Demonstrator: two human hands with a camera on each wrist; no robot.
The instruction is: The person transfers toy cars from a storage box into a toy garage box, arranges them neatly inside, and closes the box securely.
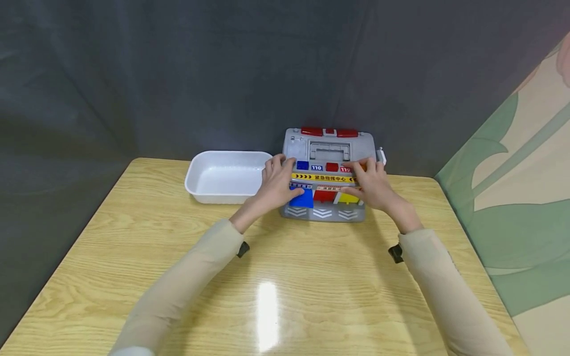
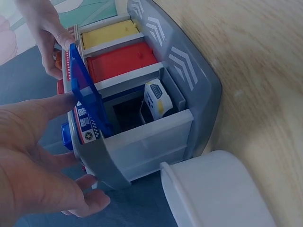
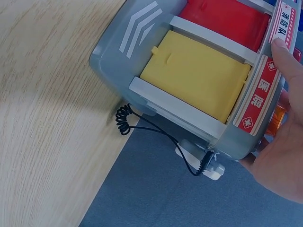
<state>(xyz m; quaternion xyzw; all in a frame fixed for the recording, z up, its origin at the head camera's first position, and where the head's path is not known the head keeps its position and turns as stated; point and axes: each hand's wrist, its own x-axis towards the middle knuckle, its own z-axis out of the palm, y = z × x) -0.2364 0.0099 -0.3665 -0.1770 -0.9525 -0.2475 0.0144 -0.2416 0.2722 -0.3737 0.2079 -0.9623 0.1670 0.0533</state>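
Note:
A grey toy emergency-center garage (image 1: 294, 148) stands at the back of the table, with a yellow band and blue and red buttons on top. My left hand (image 1: 277, 180) holds its upper left corner, thumb against the raised blue door (image 2: 87, 90). Inside that bay sits a small white toy piece (image 2: 157, 99) with blue and yellow markings, partly hidden. The red door (image 2: 120, 61) and yellow door (image 3: 194, 71) are down. My right hand (image 1: 376, 188) grips the upper right edge, thumb on the front and fingers over the top.
A white plastic tub (image 1: 227, 198) stands just left of the garage. On the garage's right side hangs a white handset (image 3: 201, 161) with a coiled black cord (image 3: 123, 118). A dark curtain (image 1: 213, 74) rises behind the wooden table (image 1: 329, 277); a patterned wall (image 1: 525, 198) stands right.

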